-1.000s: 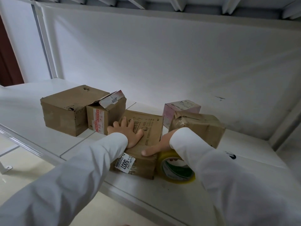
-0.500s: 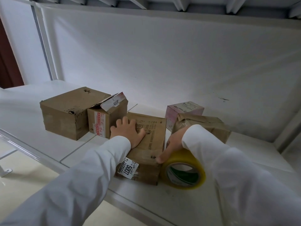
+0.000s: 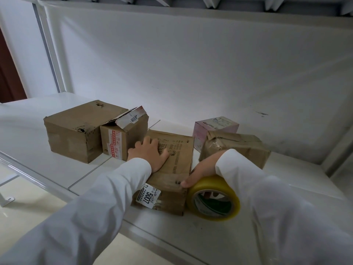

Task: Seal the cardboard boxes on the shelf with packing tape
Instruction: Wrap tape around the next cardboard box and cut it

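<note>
A flat brown cardboard box (image 3: 177,155) with a "5007" label lies at the front of the white shelf (image 3: 57,169). My left hand (image 3: 150,153) presses flat on its top, fingers spread. My right hand (image 3: 202,173) holds a yellow roll of packing tape (image 3: 214,199) against the box's right front corner, the thumb pressing on the box edge and fingers seen inside the roll's core. The roll stands on edge on the shelf.
To the left stand a large brown box (image 3: 76,131) and a smaller box (image 3: 124,138) with a lifted flap. Behind on the right are a pink box (image 3: 214,127) and a crumpled brown box (image 3: 238,146). A white back panel and a shelf above close the space.
My right hand has brought the tape roll down and toward me along the box's right side to its front corner. The left hand has stayed pressed on the box top.
</note>
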